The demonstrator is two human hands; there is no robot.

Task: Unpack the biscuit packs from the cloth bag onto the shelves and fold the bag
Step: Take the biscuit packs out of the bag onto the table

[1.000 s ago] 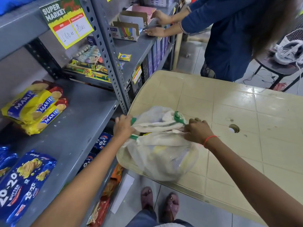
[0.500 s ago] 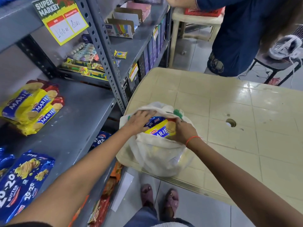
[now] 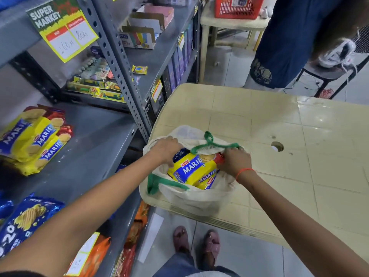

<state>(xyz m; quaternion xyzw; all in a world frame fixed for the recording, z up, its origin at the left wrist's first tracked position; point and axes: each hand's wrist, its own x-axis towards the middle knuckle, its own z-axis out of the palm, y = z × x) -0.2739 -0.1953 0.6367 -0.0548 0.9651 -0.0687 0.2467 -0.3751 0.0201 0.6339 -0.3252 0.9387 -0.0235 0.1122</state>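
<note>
A white cloth bag [image 3: 191, 198] with green handles sits on the near-left corner of the beige table [image 3: 279, 120], its mouth spread wide. Inside lie yellow Marie biscuit packs [image 3: 194, 168] and a dark blue pack beneath them. My left hand [image 3: 165, 149] holds the bag's left rim. My right hand [image 3: 234, 161] grips the right rim by the red end of the top Marie pack. On the grey shelf [image 3: 89, 148] to the left lie more Marie packs [image 3: 34, 138] and blue 20-20 packs [image 3: 24, 220].
A slotted grey shelf post [image 3: 127, 84] stands between shelf and table. A person in blue [image 3: 299, 37] stands beyond the table, next to a stool with a red basket [image 3: 237, 7]. The table has a round hole [image 3: 277, 146]. Lower shelves hold orange packs [image 3: 93, 254].
The bag was bunched shut a second ago. Both hands have pulled its mouth apart, baring the Marie packs inside. The person behind has stepped back from the shelf.
</note>
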